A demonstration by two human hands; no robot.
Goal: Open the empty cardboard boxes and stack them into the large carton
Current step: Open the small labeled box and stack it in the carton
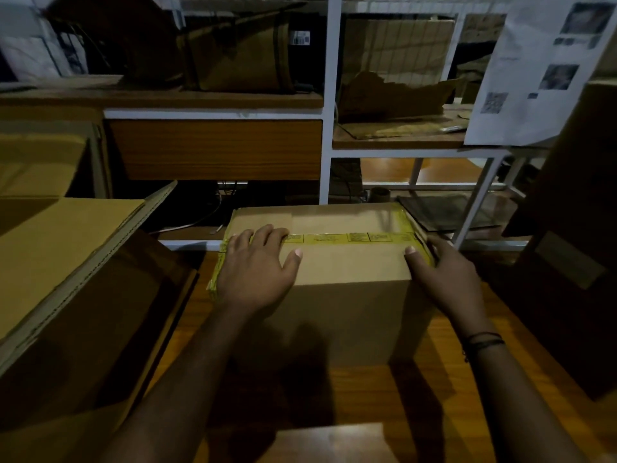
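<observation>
the sealed box (334, 262) stands beside the large carton (66, 248); your left hand (257, 272) lies flat on top, your right hand (447, 275) open against its edge (neither grips). yanking the yellow tape (350, 237) could tear a flap or skid the box.

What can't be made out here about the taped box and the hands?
Head view:
1. Inside of the box: shut flaps and tape hide it.
2. Print on the tape: too small and blurred.
3. Fingers of the right hand: mostly hidden past the box's right edge.
4. The carton on the left: cut off by the frame edge.
</observation>
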